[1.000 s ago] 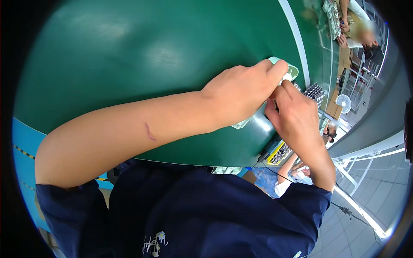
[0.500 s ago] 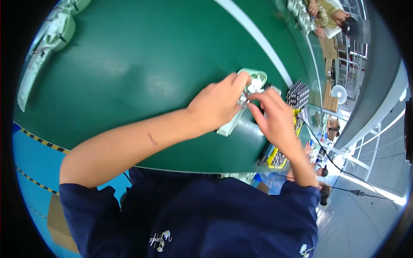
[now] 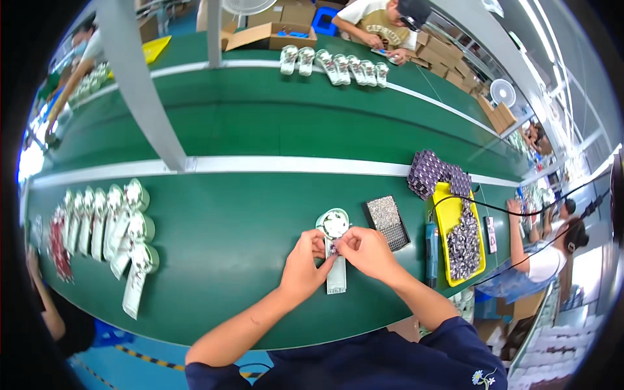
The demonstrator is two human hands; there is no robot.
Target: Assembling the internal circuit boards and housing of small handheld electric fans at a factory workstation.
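Observation:
A pale green housing, with a round head and a long handle like a handheld fan's, lies on the green table in front of me. White parts fill its round head. At the neck sits a small dark part, apparently a little circuit board, partly covered by my fingers. From the left, my left hand pinches at this part, thumb toward the handle. My right hand closes its thumb and forefinger on the part's other side. The fingertips of both hands nearly meet there.
Right of my hands are a black box of small screws, a blue electric screwdriver and a yellow tray of small boards. Stacked dark panels stand behind. Similar housings line the left. A co-worker sits across.
My view has swung up and levelled, showing more of the table. The right hand's fingers, spread before, have closed in at the housing's neck beside the left hand.

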